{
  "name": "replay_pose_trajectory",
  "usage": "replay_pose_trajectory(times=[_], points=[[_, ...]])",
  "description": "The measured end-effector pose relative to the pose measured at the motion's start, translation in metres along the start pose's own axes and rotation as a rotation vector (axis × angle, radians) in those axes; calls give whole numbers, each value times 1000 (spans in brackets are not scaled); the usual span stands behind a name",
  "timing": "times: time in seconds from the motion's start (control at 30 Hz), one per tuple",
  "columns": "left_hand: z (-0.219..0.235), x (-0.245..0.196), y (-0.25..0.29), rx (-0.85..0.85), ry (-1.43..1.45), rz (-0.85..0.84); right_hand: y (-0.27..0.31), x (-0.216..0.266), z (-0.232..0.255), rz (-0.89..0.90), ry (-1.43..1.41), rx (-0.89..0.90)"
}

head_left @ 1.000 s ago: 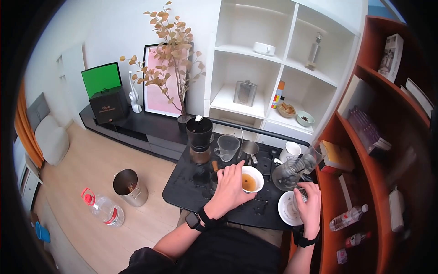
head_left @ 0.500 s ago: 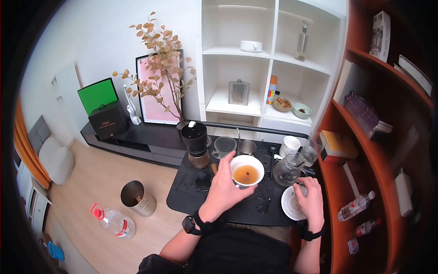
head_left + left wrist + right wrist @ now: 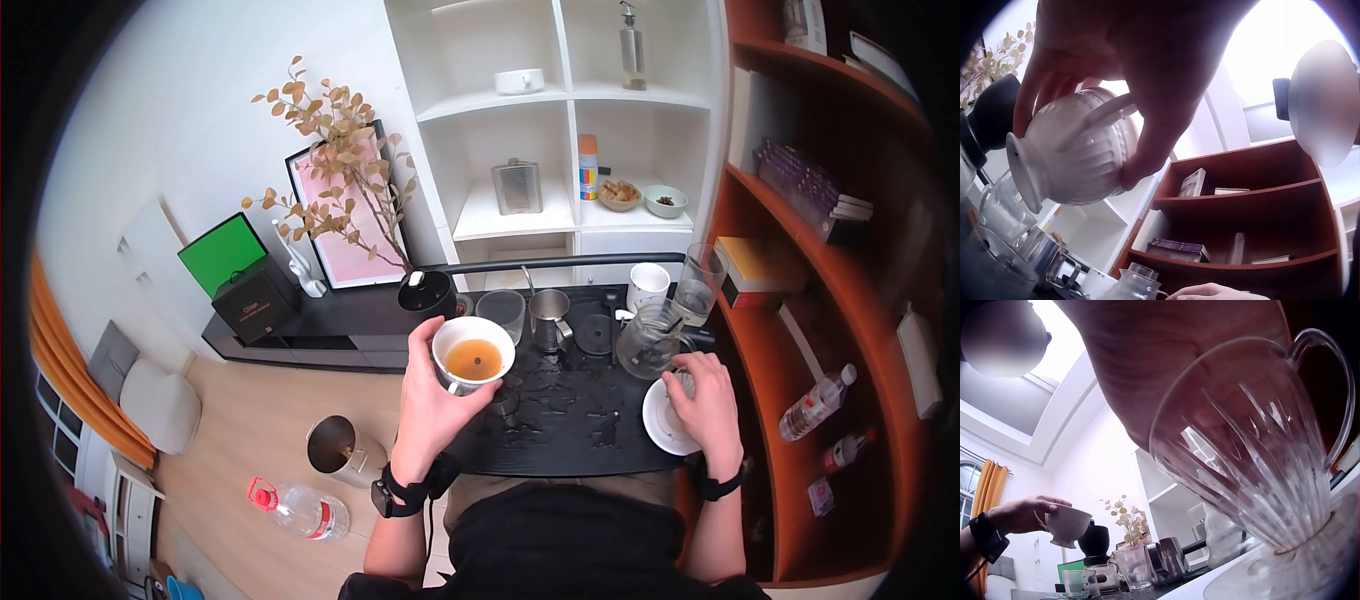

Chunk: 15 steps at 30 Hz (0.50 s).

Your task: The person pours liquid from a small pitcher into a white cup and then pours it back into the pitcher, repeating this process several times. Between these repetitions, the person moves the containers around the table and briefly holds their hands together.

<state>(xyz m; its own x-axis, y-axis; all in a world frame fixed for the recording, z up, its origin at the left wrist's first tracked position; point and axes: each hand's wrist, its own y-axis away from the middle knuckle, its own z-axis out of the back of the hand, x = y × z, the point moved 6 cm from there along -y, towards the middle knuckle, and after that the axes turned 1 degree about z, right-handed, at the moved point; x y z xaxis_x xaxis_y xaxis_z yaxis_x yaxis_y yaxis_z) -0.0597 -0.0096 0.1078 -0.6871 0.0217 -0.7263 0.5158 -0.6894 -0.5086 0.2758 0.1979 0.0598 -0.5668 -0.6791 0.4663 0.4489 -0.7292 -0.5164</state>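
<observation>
In the head view my left hand (image 3: 430,415) holds a white teacup (image 3: 450,380) part-full of amber liquid, with a small dark spot showing in it. The left wrist view shows the fingers and thumb round the fluted teacup (image 3: 1079,150), its foot hanging free in the air. At the right my right hand (image 3: 708,405) curls round a clear glass cup (image 3: 1241,444) with fluted sides and a handle. That glass stands on a white saucer (image 3: 665,425); the fingertips are partly hidden. A glass server (image 3: 645,350) stands just beyond this hand.
The wet black tray table (image 3: 560,420) also bears a coffee grinder (image 3: 427,292), a glass mug (image 3: 502,312), a metal jug (image 3: 549,318), a white mug (image 3: 648,285) and a tall glass (image 3: 697,290). A steel bin (image 3: 345,455) and a large bottle (image 3: 310,510) are on the floor.
My left hand has lifted the teacup off to the left, away from the middle of the tray table. The right hand stays at the glass cup. The head view has turned.
</observation>
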Motion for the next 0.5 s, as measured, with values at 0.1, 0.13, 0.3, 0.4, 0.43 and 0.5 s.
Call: replay_pose_trajectory(times=[0.1,0.13,0.3,0.4,0.43,0.5], points=[[3,8,7,-1,-67,-12,0,1,1,11,3,-12],[4,12,9,12,-83,1,1,0,1,12,7,-11],[5,23,16,51,-106,69,2,5,4,15,5,-32],[5,24,18,58,-190,11,3,4,3,4,2,-43],[5,24,18,48,-231,-23,3,4,3,12,0,-40],[4,24,20,56,-269,-42,3,2,2,11,-1,-43]])
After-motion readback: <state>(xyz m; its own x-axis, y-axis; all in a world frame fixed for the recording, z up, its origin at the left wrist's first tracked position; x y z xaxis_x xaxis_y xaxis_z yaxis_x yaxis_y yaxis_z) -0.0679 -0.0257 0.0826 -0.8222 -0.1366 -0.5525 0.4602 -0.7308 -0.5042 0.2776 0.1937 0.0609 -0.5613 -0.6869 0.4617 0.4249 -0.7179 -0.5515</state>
